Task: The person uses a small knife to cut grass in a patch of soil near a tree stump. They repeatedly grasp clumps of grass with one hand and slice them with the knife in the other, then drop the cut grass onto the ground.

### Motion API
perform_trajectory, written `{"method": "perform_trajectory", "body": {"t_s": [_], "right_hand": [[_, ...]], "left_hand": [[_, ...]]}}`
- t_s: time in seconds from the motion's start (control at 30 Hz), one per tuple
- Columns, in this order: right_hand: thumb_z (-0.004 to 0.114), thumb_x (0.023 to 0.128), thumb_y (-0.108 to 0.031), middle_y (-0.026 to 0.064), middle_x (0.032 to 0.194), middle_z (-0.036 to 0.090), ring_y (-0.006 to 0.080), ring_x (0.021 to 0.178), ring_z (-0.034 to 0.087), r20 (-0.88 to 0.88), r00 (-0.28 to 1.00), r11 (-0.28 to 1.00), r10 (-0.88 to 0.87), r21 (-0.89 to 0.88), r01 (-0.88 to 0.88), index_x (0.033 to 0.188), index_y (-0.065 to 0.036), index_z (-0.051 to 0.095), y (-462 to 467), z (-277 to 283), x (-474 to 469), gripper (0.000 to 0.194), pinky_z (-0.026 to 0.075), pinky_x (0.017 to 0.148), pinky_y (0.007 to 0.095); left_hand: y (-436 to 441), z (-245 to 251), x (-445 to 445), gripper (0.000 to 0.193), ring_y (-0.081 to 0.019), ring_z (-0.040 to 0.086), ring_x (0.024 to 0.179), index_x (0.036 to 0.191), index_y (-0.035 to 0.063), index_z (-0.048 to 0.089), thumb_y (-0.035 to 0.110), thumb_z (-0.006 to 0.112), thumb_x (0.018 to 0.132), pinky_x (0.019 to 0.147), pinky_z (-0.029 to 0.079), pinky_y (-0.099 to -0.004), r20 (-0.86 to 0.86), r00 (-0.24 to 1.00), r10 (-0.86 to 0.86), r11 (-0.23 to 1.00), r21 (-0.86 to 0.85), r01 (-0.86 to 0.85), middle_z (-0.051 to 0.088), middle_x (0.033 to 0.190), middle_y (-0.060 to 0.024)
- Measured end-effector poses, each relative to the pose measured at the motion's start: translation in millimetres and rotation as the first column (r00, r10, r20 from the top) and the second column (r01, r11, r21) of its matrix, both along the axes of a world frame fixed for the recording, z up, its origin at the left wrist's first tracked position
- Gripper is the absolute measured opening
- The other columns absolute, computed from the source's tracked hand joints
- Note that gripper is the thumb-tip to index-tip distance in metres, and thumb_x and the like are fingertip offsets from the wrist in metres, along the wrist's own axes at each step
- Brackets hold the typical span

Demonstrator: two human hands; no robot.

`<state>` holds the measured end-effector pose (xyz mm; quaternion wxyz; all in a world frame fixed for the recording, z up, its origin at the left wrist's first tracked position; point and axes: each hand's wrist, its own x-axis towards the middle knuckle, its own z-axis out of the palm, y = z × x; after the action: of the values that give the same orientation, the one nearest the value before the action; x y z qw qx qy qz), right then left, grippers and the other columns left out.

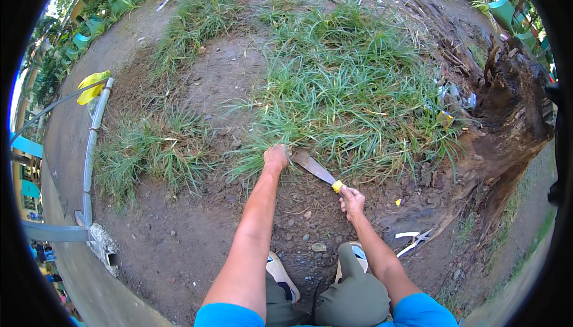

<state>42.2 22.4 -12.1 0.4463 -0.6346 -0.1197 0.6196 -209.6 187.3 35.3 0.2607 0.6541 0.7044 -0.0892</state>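
My left hand [276, 157] is closed around a clump of long green grass [256, 153] at the near edge of a larger patch. In my right hand [352, 200] is the handle of a machete [315, 167], which has yellow wrapping [337, 186] where the blade begins. The broad, dirt-stained blade points up and left, its tip close to my left hand at the base of the grass. Whether the tip touches the soil cannot be made out. Loose brown soil [295, 206] with small stones lies below both hands.
White-handled pruning shears [414, 241] lie open on the ground at right, beside a weathered tree stump [506, 139]. Litter [447, 98] sits against the stump. A metal pipe frame [91, 157] with a yellow cloth [93, 87] stands at left. Another grass clump [152, 154] grows nearby.
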Motion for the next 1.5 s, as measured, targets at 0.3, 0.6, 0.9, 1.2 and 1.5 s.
{"method": "perform_trajectory", "body": {"t_s": [0.3,0.6,0.9,1.2,1.5], "right_hand": [[0.064,0.087,-0.024,0.0028,0.068,0.057,0.0071,0.044,0.048,-0.139,0.976,0.985,0.168,0.075,-0.159,0.111,-0.003,0.055,-18.3,54.0,6.0,0.034,0.036,0.035,0.0198],[0.061,0.088,-0.016,-0.0001,0.062,0.052,0.0041,0.041,0.042,0.075,0.990,0.987,0.117,-0.117,-0.108,0.114,0.001,0.056,-27.6,192.7,-6.9,0.032,0.030,0.034,0.0185],[0.060,0.088,-0.019,0.0002,0.064,0.054,0.0064,0.043,0.046,0.015,0.989,0.990,0.144,-0.002,-0.144,0.113,-0.006,0.054,20.9,67.5,-50.6,0.029,0.036,0.035,0.0215],[0.065,0.083,-0.021,0.0126,0.087,0.066,0.0203,0.072,0.064,0.418,0.840,0.885,0.346,0.151,-0.439,0.123,-0.006,0.055,9.2,74.5,-50.3,0.044,0.052,0.062,0.0330],[0.066,0.082,-0.020,0.0208,0.101,0.065,0.0299,0.089,0.067,0.804,0.467,0.648,0.368,0.139,-0.749,0.125,-0.007,0.055,4.1,156.0,-38.8,0.046,0.052,0.078,0.0359]], "left_hand": [[-0.4,-4.9,-9.6,0.021,-0.0303,0.062,0.097,0.097,0.0132,0.067,0.025,0.055,0.084,0.082,0.048,-0.0413,-0.064,0.998,0.000,0.998,0.062,0.004,0.065,0.104,-0.0125],[20.6,-29.3,-27.0,0.028,-0.0324,0.063,0.092,0.095,0.0138,0.067,0.038,0.058,0.085,0.077,0.050,-0.0409,-0.076,0.995,-0.062,0.970,0.230,0.078,0.066,0.098,-0.0132],[9.6,-8.9,-17.9,0.034,-0.0328,0.064,0.093,0.098,0.0081,0.066,0.037,0.062,0.083,0.077,0.051,-0.0430,-0.023,0.999,-0.029,0.993,0.118,0.032,0.065,0.101,-0.0154],[-9.9,4.6,0.0,0.023,-0.0293,0.065,0.094,0.096,0.0087,0.070,0.013,0.053,0.081,0.079,0.052,-0.0387,-0.076,0.997,0.010,0.992,0.127,0.000,0.068,0.100,-0.0119],[-21.1,79.7,-60.9,0.022,-0.0281,0.064,0.097,0.102,0.0175,0.068,0.025,0.059,0.083,0.082,0.050,-0.0394,-0.085,0.995,0.043,0.989,0.143,-0.031,0.066,0.105,-0.0089]]}}
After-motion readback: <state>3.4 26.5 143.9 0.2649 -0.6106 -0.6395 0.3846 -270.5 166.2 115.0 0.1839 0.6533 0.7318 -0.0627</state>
